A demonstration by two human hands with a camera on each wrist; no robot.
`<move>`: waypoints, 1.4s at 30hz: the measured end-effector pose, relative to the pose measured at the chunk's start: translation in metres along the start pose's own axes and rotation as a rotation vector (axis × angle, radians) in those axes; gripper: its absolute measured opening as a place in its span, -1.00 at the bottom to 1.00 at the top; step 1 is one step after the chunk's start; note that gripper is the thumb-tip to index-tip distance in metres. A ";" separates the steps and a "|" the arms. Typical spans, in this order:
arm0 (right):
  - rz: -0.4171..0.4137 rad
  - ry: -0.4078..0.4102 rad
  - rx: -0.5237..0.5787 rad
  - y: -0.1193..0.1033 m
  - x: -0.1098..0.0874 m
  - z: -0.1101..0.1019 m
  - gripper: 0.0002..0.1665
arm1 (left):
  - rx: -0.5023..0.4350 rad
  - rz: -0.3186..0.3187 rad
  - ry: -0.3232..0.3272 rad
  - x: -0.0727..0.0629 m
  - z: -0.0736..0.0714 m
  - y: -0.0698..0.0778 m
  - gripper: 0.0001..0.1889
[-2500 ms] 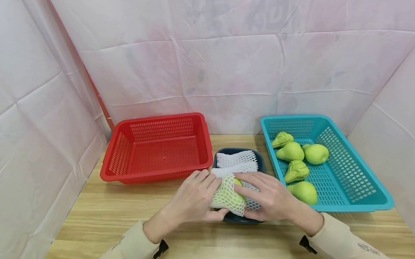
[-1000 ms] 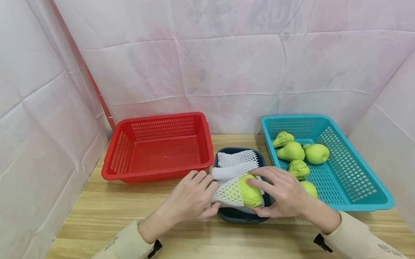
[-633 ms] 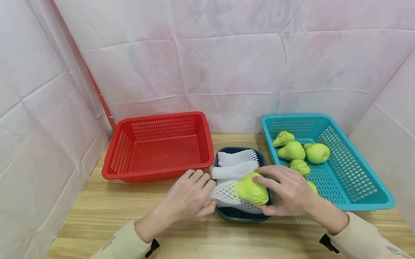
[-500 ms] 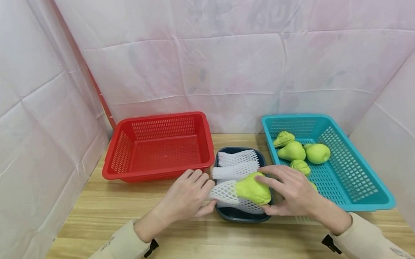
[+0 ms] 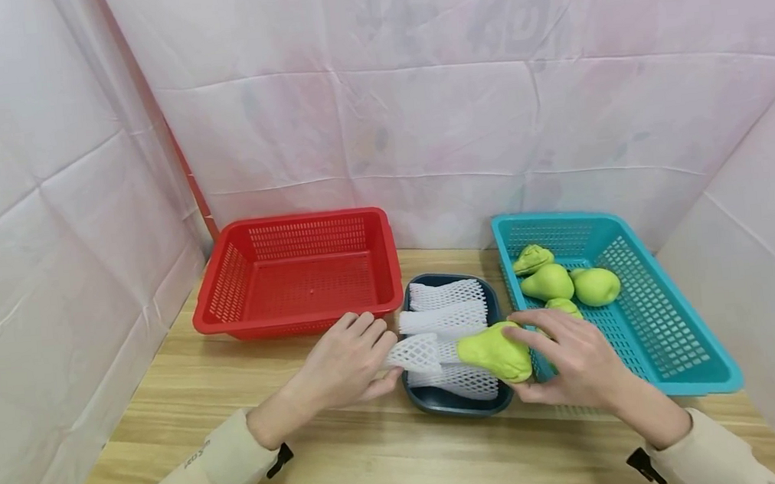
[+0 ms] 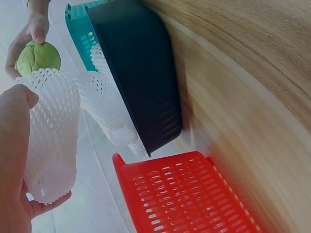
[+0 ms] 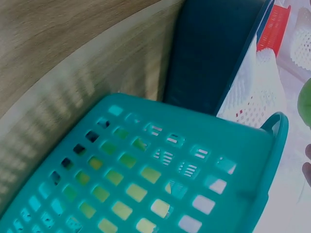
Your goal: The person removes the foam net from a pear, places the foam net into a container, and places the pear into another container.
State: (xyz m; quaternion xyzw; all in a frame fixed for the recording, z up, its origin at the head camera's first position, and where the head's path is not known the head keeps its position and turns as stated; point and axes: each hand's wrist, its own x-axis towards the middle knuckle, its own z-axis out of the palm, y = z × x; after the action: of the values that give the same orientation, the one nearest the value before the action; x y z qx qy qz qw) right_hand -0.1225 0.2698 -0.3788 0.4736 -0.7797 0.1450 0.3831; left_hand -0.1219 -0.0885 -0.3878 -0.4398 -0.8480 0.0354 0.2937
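Observation:
My left hand pinches a white foam fruit net by its left end, over the dark blue tray. The net's mouth points right, towards a yellow-green chayote with a creased, rounded end. Fingers and thumb of my right hand grip that chayote by its wide end, its narrow end facing the net. The two are apart in the head view. From the left wrist, the net looks limp and hollow, with the chayote beyond its mouth. More foam nets lie in the tray.
On the left stands a red basket with nothing in it. A teal basket at the right holds green pears and wrinkled chayotes. Its wall fills much of the right wrist view. Pale cloth hangs behind the wooden table.
The chayote, at first inside the foam net, has come out of it rightwards with my right hand. My left hand has shifted slightly left, keeping hold of the net, which is now slack.

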 end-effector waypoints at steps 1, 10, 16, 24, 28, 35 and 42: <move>0.001 0.001 -0.002 0.000 -0.001 -0.001 -0.31 | 0.001 0.000 -0.001 0.000 -0.001 0.000 -0.61; 0.014 0.035 -0.031 0.003 -0.007 -0.009 -0.31 | -0.006 0.017 -0.018 0.007 0.003 0.002 -0.61; 0.030 0.050 -0.050 0.005 -0.011 -0.017 -0.30 | 0.011 0.038 0.008 0.014 0.011 0.008 -0.62; 0.068 0.063 -0.083 0.007 -0.022 -0.026 -0.25 | 0.004 0.083 0.003 0.028 0.017 0.022 -0.62; 0.083 0.061 -0.101 0.010 -0.028 -0.032 -0.22 | -0.011 0.094 -0.028 0.034 0.020 0.031 -0.61; 0.105 0.047 -0.112 0.013 -0.035 -0.041 -0.18 | -0.015 0.111 -0.053 0.044 0.029 0.042 -0.60; 0.105 0.048 -0.135 0.015 -0.038 -0.045 -0.19 | -0.019 0.117 -0.113 0.051 0.039 0.049 -0.55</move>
State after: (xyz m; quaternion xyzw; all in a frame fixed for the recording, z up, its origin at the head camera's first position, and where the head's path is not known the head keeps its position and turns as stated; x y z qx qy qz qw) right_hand -0.1045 0.3274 -0.3745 0.4015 -0.8020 0.1236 0.4247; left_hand -0.1293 -0.0118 -0.4119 -0.4887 -0.8363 0.0692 0.2387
